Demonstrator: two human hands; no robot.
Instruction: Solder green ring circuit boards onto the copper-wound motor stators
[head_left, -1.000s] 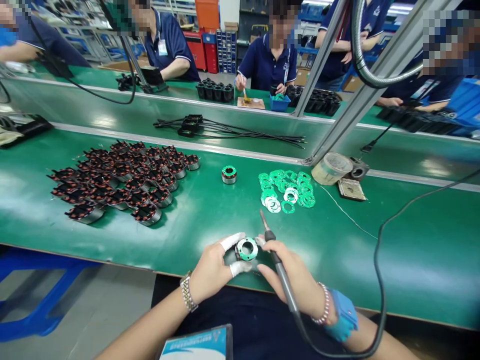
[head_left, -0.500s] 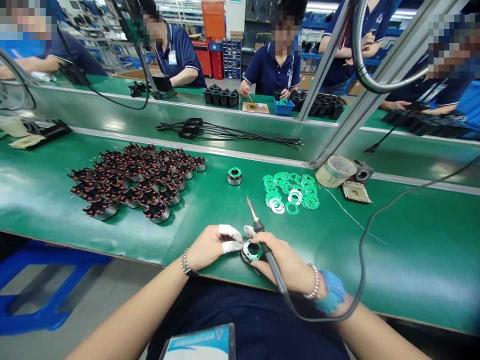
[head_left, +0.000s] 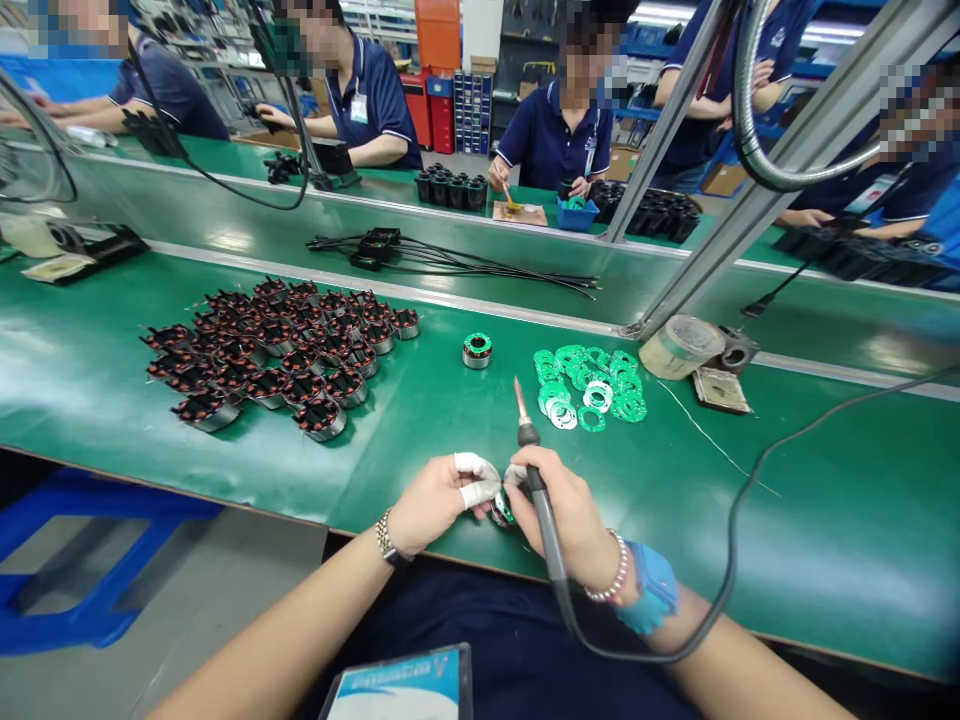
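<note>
My left hand [head_left: 435, 500], with white finger cots on thumb and forefinger, is closed at the near edge of the table. Its fingertips pinch at a small motor stator [head_left: 503, 508] topped with a green ring board, now mostly hidden by the fingers. My right hand [head_left: 568, 512] grips a soldering iron [head_left: 551, 545], its tip pointing up and away from the stator. Right thumb and fingertips meet the left ones above the stator. Farther back stands one stator with a green board [head_left: 478, 349] on top.
Many bare wound stators [head_left: 277, 350] cover the left of the green table [head_left: 420, 420]. Loose green ring boards [head_left: 592, 418] lie right of centre. Behind them are a solder spool [head_left: 681, 346] and a sponge tray [head_left: 720, 390]. The iron's cord [head_left: 731, 540] loops at right. Co-workers sit opposite.
Both hands have drawn together over the stator, covering most of its green ring board. The soldering iron has turned more upright in my right hand. The camera view has shifted slightly.
</note>
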